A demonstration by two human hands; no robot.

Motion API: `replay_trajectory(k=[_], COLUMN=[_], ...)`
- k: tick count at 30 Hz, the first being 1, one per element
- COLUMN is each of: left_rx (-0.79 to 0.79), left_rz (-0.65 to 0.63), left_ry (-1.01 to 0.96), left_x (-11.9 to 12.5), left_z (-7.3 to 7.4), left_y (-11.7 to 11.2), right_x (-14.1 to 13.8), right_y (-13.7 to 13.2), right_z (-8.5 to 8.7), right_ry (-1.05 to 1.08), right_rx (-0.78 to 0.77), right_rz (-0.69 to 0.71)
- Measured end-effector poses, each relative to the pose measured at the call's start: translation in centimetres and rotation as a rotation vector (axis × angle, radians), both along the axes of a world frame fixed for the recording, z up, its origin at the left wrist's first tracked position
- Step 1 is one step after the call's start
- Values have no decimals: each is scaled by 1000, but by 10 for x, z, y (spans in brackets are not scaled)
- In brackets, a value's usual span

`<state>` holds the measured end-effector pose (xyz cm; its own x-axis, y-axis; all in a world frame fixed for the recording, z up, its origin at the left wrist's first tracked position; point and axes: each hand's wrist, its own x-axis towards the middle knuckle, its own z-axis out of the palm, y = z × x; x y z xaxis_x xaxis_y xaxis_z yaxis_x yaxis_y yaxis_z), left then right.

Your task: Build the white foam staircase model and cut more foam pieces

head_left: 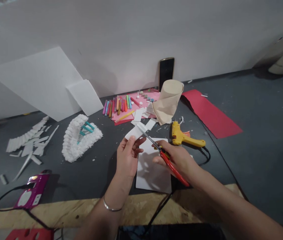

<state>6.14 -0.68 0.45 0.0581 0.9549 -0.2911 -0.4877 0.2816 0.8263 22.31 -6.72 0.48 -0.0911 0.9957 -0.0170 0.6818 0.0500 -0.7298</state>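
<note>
red scissors (167,160) in right hand (178,158), blades against white paper strip (135,132)

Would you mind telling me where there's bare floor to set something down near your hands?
Bare floor lies right of the red sheet, and between the white ruffled piece and the left hand. It is crowded around the markers, paper roll and glue gun. The right hand holds scissors over the white sheet.
</note>
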Motion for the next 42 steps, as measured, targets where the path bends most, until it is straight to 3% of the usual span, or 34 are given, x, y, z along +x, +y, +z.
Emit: replay_trajectory(k=[10,16,19,24,28,35,42], left_rx=[-51,-90,-8,185,239,312,248], left_rz=[15,4,-26,-35,-157,-615,-700], left_ry=[-34,-26,79,465,649,1030,1004], left_x=[0,-4,-16,-44,-58,-67,-68], left_z=[-2,-2,-5,-13,-15,-5,0], left_y=[1,6,17,39,51,86,103], right_x=[1,3,10,23,25,24,27], right_y=[1,3,5,8,9,11,11], right_z=[-5,-11,-13,-14,-17,-10,-4], right_ry=[-93,-7,128,335,360,294,308], right_rx=[-18,54,67,10,24,18,54], right_rz=[1,-65,-116,-211,-232,-225,-240])
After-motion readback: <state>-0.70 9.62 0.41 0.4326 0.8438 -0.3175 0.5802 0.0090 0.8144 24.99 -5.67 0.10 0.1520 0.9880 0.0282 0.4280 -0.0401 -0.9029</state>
